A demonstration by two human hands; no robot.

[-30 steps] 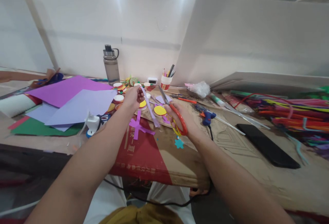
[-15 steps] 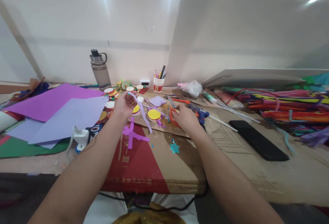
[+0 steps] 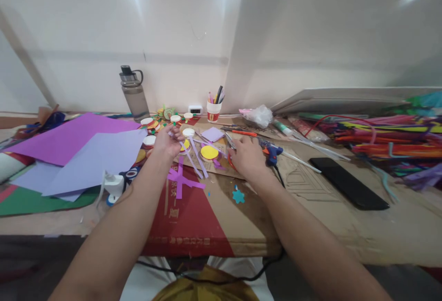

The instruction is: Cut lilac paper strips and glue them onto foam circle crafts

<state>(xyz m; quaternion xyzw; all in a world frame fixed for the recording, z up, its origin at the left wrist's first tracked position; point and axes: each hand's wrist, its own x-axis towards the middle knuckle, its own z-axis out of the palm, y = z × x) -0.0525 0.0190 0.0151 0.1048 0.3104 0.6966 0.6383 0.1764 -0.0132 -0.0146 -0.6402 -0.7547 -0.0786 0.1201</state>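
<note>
My left hand (image 3: 168, 143) is over the middle of the cardboard with its fingers curled. A thin lavender paper strip (image 3: 191, 160) slants down from its fingers, and a second lavender strip (image 3: 199, 157) lies just to the right. My right hand (image 3: 247, 156) is closed on scissors (image 3: 230, 140), whose blades point up and left; their orange handles are mostly hidden under the fingers. Between my hands lies a yellow disc (image 3: 209, 153). Crossed purple paper strips (image 3: 180, 179) rest below my left hand, and a teal paper flower shape (image 3: 238, 195) lies nearer the front edge.
Purple and lavender sheets (image 3: 93, 160) cover the left side, with a white plug (image 3: 113, 183) beside them. A water bottle (image 3: 134, 96) and a pen cup (image 3: 214, 111) stand behind. To the right are a blue glue gun (image 3: 274, 153), a black phone (image 3: 347, 183) and colourful pipe cleaners (image 3: 386, 140).
The single wide strip hanging from my left hand has given way to two thin strips lower down. My right hand has shifted slightly and covers more of the scissors' handles.
</note>
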